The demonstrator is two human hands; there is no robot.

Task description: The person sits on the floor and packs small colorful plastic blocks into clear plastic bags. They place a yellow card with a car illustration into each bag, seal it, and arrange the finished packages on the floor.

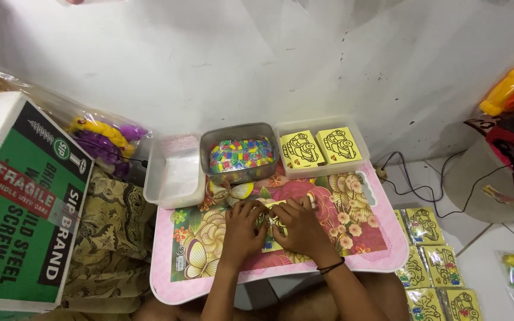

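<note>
My left hand (242,229) and my right hand (298,224) press together on a yellow card with a black car drawing (272,208), held flat on a small pink table with a floral top (352,235). Most of the card is hidden under my fingers. My right wrist wears a dark band. Behind my hands stand three containers: an open clear tray with clear plastic sleeves (175,169), a grey tub of small multicoloured pieces (240,154), and a white tray holding two more yellow car cards (321,147).
A green and white cardboard box (25,202) stands at the left beside patterned cloth (111,238) and a bag of purple and yellow toys (105,141). Packed yellow car cards (435,261) lie on the floor at the right. Black cables (423,178) run toward a white wall.
</note>
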